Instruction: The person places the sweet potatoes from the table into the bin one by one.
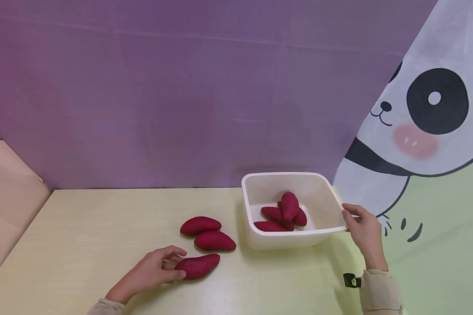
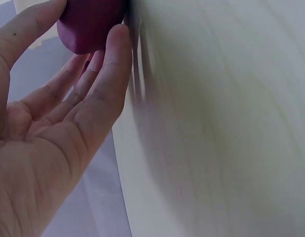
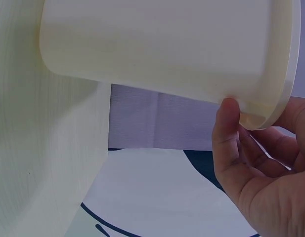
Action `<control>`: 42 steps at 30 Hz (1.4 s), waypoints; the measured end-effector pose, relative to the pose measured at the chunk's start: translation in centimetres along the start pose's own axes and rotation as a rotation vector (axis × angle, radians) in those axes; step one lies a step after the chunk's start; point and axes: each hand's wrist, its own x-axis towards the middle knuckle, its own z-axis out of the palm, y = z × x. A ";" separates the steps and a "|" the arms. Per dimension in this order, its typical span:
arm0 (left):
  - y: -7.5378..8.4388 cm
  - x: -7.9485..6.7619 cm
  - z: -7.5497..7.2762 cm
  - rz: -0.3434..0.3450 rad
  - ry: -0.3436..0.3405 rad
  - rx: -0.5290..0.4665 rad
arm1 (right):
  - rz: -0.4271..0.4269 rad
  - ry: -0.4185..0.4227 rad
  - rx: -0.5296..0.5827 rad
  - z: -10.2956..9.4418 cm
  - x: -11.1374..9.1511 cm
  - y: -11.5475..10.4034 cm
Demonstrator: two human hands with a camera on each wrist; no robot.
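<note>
My left hand (image 1: 153, 271) holds the near end of a dark red sweet potato (image 1: 199, 267) on the table. In the left wrist view, the left hand (image 2: 53, 108) has digits on both sides of the sweet potato (image 2: 90, 24). Beyond it lie two more, an upper sweet potato (image 1: 200, 225) and a middle sweet potato (image 1: 215, 241). With thumb and fingers, my right hand (image 1: 364, 232) pinches the right front rim corner of a white plastic bin (image 1: 295, 239). Several sweet potatoes (image 1: 290, 205) are piled inside. The right wrist view shows the right hand (image 3: 263, 182) on the bin (image 3: 157, 44).
A pale wooden table (image 1: 102, 227) bears everything. Behind it hangs a purple cloth (image 1: 181, 96), close to the bin's back. On the right is a sheet with a panda drawing (image 1: 437, 100). A black strap piece (image 1: 351, 280) sits by the right sleeve.
</note>
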 end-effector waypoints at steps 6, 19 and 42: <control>-0.1 0.0 -0.2 -0.007 0.015 0.048 | -0.001 0.003 0.002 0.0 -0.1 -0.1; 2.0 0.7 -1.3 0.034 0.049 0.060 | 0.001 0.001 -0.006 0.0 0.0 -0.1; 13.4 8.1 -3.5 0.122 0.096 0.102 | 0.003 -0.010 -0.005 0.0 0.1 -0.1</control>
